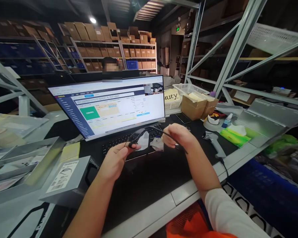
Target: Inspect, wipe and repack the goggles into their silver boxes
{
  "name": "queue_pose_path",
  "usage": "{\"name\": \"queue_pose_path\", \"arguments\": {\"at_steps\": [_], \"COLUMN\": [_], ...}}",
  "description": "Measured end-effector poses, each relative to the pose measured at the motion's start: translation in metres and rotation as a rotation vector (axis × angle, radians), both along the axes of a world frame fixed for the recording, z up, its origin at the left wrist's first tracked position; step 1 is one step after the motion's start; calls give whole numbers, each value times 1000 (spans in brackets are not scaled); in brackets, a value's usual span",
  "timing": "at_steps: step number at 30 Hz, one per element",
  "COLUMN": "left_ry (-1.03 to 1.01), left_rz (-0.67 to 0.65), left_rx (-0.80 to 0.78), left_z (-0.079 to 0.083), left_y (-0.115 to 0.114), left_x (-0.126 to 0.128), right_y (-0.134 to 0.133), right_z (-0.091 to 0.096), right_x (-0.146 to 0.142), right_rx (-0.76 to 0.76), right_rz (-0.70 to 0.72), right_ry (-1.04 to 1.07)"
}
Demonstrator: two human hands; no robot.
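My left hand is closed, pinching one end of a thin black cable that arcs over to my right hand, whose fingers are curled around the other stretch of it. Both hands hover above a black keyboard on a dark desk mat. A small crumpled clear plastic wrapper hangs between the hands, close to my right fingers. Behind the keyboard stands a wide monitor showing a bright web page.
A grey handheld scanner lies right of my right hand, with a green tissue pack, tape roll and open cardboard box beyond. A grey printer sits at left. A person sits behind the monitor; racks of boxes fill the background.
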State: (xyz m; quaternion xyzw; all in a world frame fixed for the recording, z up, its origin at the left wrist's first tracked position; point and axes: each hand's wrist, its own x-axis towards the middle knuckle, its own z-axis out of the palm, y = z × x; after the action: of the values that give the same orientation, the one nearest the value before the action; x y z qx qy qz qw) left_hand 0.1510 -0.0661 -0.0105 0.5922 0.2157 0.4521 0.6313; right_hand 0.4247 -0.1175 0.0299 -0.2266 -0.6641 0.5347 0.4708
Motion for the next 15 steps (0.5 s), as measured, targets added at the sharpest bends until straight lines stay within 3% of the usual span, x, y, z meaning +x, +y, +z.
{"name": "queue_pose_path", "arguments": {"at_steps": [3, 5, 9, 11, 15], "left_ry": [-138, -153, -302, -427, -497], "left_rz": [-41, -31, 72, 157, 243], "left_rx": [-113, -163, -265, -322, -477], "left_z": [-3, -6, -9, -7, 3], "left_y": [-4, -4, 2, 4, 3], "left_x": [14, 21, 29, 30, 32], "right_y": [13, 20, 18, 10, 3], "right_z": [-8, -13, -21, -21, -15], "right_x": [-12, -29, -61, -64, -45], "right_rx": [-30, -41, -36, 12, 123], "right_rz": [40, -9, -373, -463, -282], "right_ry": [5, -58, 246, 348, 226]}}
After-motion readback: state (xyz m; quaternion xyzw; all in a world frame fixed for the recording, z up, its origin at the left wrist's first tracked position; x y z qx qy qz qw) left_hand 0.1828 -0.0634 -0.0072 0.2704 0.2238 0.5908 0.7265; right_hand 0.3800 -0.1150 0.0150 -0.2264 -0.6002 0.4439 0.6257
